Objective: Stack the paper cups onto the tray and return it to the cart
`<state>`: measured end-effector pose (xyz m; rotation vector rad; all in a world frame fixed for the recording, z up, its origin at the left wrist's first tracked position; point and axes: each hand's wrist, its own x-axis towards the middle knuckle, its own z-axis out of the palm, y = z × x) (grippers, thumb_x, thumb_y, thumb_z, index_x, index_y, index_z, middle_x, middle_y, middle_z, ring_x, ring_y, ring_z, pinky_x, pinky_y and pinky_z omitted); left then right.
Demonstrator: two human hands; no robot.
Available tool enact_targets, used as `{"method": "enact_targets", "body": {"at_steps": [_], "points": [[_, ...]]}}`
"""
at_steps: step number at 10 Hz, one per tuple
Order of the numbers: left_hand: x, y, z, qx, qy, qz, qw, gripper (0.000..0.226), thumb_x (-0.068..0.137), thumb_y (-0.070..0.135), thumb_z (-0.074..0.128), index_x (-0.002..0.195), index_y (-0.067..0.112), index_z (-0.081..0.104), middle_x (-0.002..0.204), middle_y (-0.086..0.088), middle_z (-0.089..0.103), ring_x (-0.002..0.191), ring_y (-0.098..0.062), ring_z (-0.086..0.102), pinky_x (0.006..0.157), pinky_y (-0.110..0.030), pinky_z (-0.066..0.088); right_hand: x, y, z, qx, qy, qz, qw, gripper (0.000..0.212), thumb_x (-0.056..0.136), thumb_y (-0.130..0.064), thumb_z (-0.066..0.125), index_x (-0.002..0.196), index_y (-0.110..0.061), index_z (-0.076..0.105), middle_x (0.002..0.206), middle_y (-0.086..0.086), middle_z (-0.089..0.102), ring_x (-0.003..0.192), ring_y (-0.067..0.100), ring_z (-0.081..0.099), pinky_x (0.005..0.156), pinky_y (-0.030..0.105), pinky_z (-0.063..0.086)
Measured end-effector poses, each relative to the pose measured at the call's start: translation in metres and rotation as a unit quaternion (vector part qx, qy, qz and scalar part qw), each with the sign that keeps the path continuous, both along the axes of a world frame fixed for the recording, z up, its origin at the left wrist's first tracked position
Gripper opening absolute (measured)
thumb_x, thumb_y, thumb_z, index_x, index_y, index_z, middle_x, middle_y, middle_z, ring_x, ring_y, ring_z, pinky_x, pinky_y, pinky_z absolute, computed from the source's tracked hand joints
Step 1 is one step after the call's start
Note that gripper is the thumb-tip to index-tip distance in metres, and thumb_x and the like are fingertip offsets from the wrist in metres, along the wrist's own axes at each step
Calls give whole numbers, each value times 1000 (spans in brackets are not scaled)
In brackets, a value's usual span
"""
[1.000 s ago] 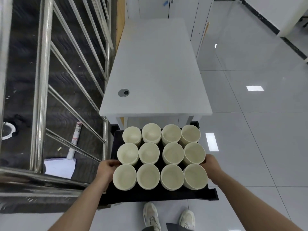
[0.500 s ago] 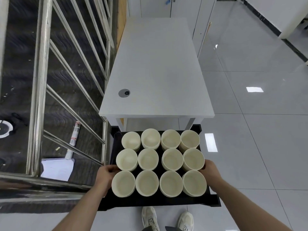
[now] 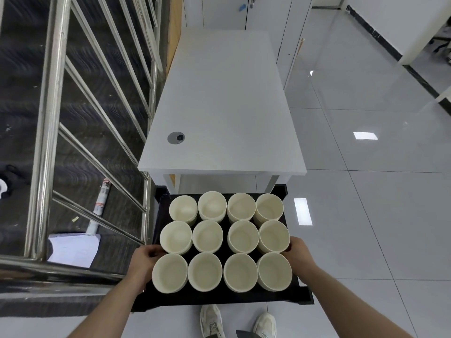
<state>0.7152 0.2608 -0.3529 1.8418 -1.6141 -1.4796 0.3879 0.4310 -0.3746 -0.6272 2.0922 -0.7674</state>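
Several cream paper cups stand upright in three rows on a black tray. My left hand grips the tray's left edge beside the near-left cup. My right hand grips the right edge beside the near-right cup. The tray hangs level in front of me, just short of the white table. Black corners of what may be the cart show under the tray's far edge; the rest of it is hidden.
A steel stair railing runs along the left, close to the tray. White cabinets stand behind the table. Glossy tiled floor spreads to the right. My shoes show below the tray.
The tray with its cups has drawn back from the table's near edge and sits slightly lower in view. Both hands keep their grip on its sides.
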Motion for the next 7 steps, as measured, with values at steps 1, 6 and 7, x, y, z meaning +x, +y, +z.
{"method": "enact_targets", "body": {"at_steps": [1, 6, 7], "points": [[0, 0, -1, 5, -4, -2, 1000, 16, 79, -5, 70, 74, 10, 72, 55, 7, 67, 61, -13, 59, 59, -25, 45, 0, 0, 0, 5, 0, -5, 1000, 21, 62, -20, 84, 71, -11, 68, 72, 4, 71, 66, 14, 63, 67, 35, 54], [7, -1, 3, -24, 8, 30, 999, 13, 87, 3, 63, 91, 12, 73, 89, -7, 72, 88, -24, 66, 73, -30, 48, -9, 1, 10, 59, 68, 43, 995, 11, 77, -19, 70, 80, -10, 65, 73, -3, 67, 72, 17, 63, 70, 33, 53], [11, -1, 21, -111, 10, 37, 993, 17, 89, 5, 62, 102, 12, 70, 95, -6, 70, 90, -23, 65, 79, -27, 47, -14, 3, 34, 14, 144, 52, 988, 16, 89, -17, 61, 105, -18, 64, 90, -6, 65, 80, 14, 64, 70, 25, 49]]}}
